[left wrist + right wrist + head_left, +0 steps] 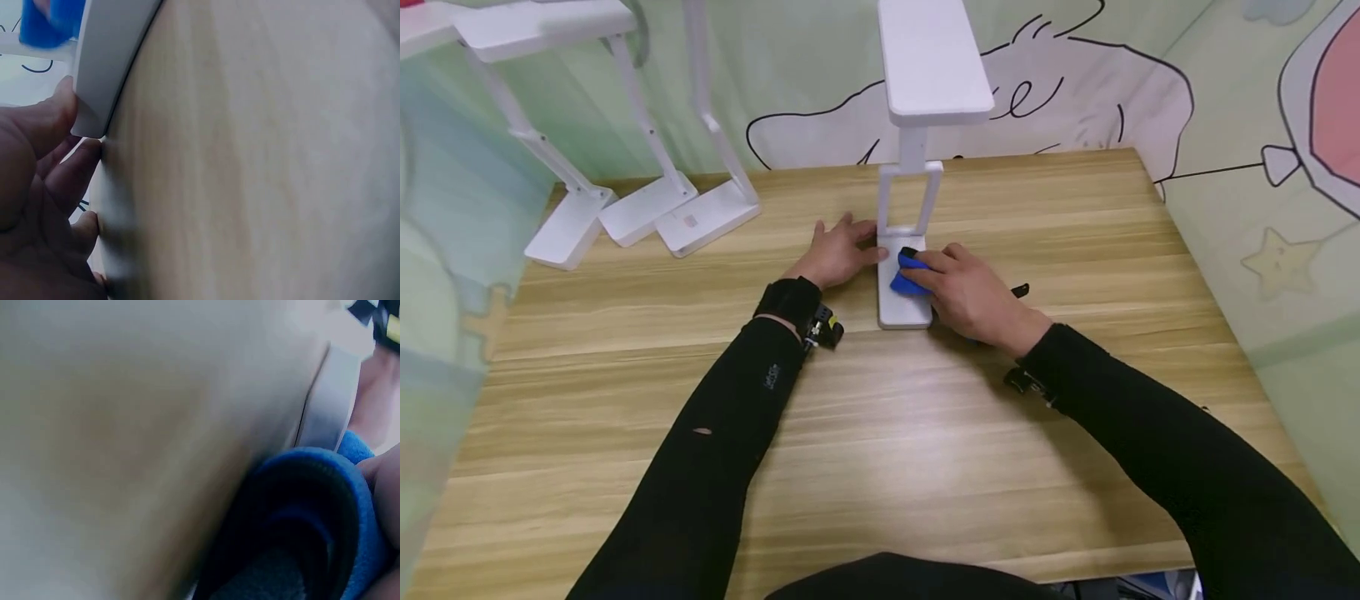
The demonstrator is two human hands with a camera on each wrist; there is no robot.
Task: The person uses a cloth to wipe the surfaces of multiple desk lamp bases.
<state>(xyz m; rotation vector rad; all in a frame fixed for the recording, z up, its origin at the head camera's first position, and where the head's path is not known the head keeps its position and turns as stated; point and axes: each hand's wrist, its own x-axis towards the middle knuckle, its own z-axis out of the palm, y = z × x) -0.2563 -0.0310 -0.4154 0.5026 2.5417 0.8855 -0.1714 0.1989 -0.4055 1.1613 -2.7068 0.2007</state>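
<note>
A white desk lamp (904, 304) stands upright, its flat head raised above a hinged arm. My left hand (838, 254) holds the back left corner of the lamp's base, thumb at its side and index finger at the corner in the left wrist view; the other fingers spread near the table. A blue cloth (910, 279) with a dark edge is bunched under my right hand (973, 300), which grips it against the top of the base. In the right wrist view the cloth (362, 525) is folded over, its dark inner side showing, beside the base's edge.
Three more white lamps stand at the table's back left: a left one (568, 229), a middle one (647, 208) and a right one (707, 218). A small black tip (1021, 290) shows beyond my right hand. A printed curtain (820, 75) hangs behind the wooden table (880, 467).
</note>
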